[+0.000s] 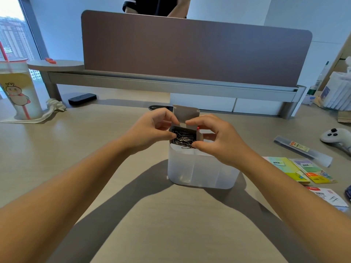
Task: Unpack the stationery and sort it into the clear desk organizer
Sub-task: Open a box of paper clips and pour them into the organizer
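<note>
One box of paper clips (183, 138) open, nothing yet sorted into the clear organizer (201, 171).
Both the left hand (152, 130) and right hand (218, 141) pinch the box just above the organizer; right of it wait two sticky-note packs (288, 168), one slim tube (302, 149) and one card pack (328, 196).

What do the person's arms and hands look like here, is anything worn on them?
Both forearms are bare right to the frame edge: no sleeves in view. The left hand and right hand wear no gloves, and no rings, watch or bracelet show. Fingernails look short and unpainted.
</note>
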`<action>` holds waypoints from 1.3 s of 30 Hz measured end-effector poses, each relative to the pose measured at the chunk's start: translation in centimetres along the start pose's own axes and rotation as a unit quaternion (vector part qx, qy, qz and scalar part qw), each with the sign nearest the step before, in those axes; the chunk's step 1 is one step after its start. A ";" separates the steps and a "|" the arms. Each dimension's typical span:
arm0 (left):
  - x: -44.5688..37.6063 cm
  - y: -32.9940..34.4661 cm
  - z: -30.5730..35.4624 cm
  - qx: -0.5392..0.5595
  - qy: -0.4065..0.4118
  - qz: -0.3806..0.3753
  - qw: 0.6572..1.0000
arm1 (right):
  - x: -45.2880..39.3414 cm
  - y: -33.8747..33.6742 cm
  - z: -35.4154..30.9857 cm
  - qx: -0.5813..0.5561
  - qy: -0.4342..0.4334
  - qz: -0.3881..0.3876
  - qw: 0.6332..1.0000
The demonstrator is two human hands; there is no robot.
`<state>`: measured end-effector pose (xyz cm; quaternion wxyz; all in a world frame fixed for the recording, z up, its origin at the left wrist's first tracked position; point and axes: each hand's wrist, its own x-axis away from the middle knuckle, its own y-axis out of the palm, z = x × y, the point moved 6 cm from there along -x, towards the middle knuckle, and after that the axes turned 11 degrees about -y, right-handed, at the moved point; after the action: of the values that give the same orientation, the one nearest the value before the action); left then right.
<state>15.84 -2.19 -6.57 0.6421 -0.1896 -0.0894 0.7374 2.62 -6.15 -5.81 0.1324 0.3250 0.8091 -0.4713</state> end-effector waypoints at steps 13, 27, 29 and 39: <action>0.1 0.0 0.2 0.021 0.010 -0.005 1.000 | 0.2 0.1 -0.1 0.010 -0.018 0.007 1.000; -0.6 0.4 0.0 0.019 0.014 0.002 1.000 | 0.3 0.3 -0.8 0.075 -0.049 0.004 0.996; -0.5 0.3 0.0 0.024 0.010 0.000 1.000 | 0.4 0.3 -0.9 0.086 -0.055 0.003 0.995; -0.4 0.4 0.1 0.013 0.009 0.007 1.000 | 0.5 0.2 -1.2 0.084 -0.053 0.009 0.995</action>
<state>15.52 -2.60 -6.56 0.6400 -0.1885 -0.0731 0.7413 2.53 -4.92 -5.59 0.1515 0.3169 0.7558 -0.5526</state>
